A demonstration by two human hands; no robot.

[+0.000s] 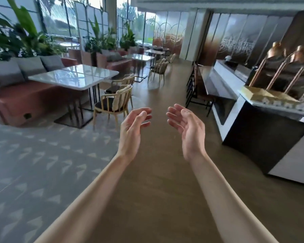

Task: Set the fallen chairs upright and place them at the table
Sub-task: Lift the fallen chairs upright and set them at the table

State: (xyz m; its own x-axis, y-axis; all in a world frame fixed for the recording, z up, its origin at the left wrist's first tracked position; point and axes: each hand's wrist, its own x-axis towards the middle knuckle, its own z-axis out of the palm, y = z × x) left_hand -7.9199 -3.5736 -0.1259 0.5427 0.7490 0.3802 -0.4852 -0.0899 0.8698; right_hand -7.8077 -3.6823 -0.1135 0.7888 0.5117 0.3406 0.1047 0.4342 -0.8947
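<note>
Two pale wooden armchairs with spindle backs and dark seat pads stand upright on their legs, ahead and to the left of the left hand (133,127). The nearer chair (113,104) sits at the corner of the white marble tabletop (72,77), its cream back cushion turned toward the hand. The farther chair (123,83) stands just behind it, along the same edge. The tabletop, glossy and rectangular on thin dark legs, lies farther left, well apart from both empty hands.
</note>
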